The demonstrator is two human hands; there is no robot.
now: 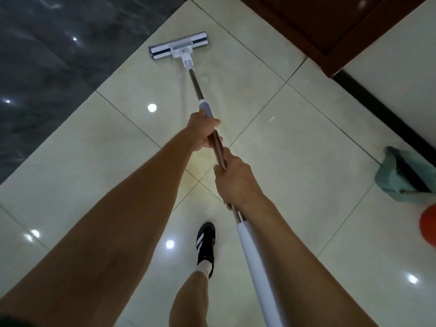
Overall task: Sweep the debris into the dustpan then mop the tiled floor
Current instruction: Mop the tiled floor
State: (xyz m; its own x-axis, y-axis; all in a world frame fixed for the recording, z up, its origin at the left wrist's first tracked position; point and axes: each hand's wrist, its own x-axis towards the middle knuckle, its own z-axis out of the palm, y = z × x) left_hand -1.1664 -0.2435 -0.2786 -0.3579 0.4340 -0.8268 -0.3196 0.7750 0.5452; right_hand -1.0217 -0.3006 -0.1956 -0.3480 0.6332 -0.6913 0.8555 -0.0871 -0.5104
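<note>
Over pale tiles, left hand (204,131) and right hand (236,182) both wrapped around mop handle (218,149)

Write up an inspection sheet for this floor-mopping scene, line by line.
Surface: glossy pale tiled floor with light reflections; a yellowish stain shows near the tile joint under the hands.
Job's things: flat mop with its head resting on the tiles ahead; teal dustpan set by the wall at right, a brush seems to sit in it.
Clutter: red round object at the right edge, cut off by the frame.
Grippers: left hand grips the mop pole further down; right hand grips it nearer the body.
Cables: nothing seen.
Surroundings: dark marble slab at left, wooden door frame top right, a black shoe on the tiles.
</note>
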